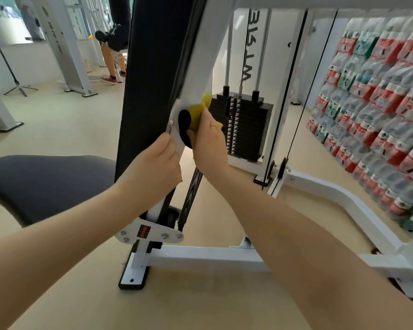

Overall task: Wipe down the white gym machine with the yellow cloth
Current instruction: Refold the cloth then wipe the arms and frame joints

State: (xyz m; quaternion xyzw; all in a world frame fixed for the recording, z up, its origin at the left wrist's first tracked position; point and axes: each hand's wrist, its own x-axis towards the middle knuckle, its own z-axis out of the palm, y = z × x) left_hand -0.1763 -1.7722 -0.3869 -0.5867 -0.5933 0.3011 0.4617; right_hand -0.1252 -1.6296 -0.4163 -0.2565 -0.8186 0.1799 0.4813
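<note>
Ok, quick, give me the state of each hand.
Left hand: gripping the edge of the white frame.
Right hand: holding the yellow cloth against the frame.

Floor [65, 120]: plain beige, evenly lit. Far left: bright windows [12, 25] above a white low wall, a black tripod [14, 84] in front. More white frames [65, 51] stand far left, a person [112, 44] beyond them. Right: wall rack of packets [372, 96], red, green and clear, in rows. White wall panel [320, 55] left of the rack.
</note>
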